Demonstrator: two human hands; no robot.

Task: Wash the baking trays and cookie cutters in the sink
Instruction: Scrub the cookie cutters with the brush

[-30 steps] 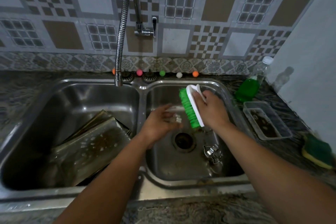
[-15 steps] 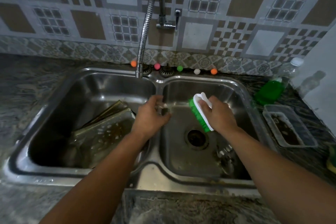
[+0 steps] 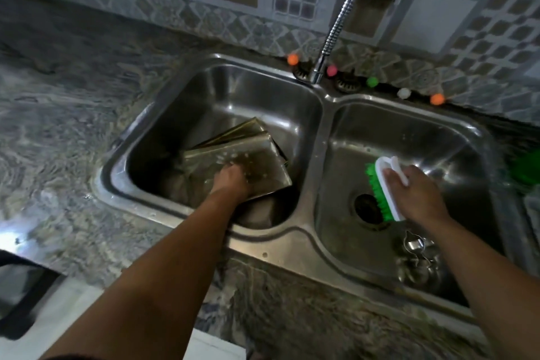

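Left hand (image 3: 232, 181) grips the top baking tray (image 3: 233, 166), still soapy, at frame centre, right hand (image 3: 415, 194) holds the scrub brush (image 3: 382, 193) over the right basin, cookie cutters (image 3: 418, 254) lower right, so I judge washing barely underway.

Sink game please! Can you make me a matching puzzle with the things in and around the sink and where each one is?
Things:
1. baking trays
2. scrub brush
3. cookie cutters
4. little coloured balls

Places:
A. on the ledge behind the sink
B. in the right hand
C. in the left basin, under the left hand
D. on the floor of the right basin, at the near side

Pairs: 1-C, 2-B, 3-D, 4-A
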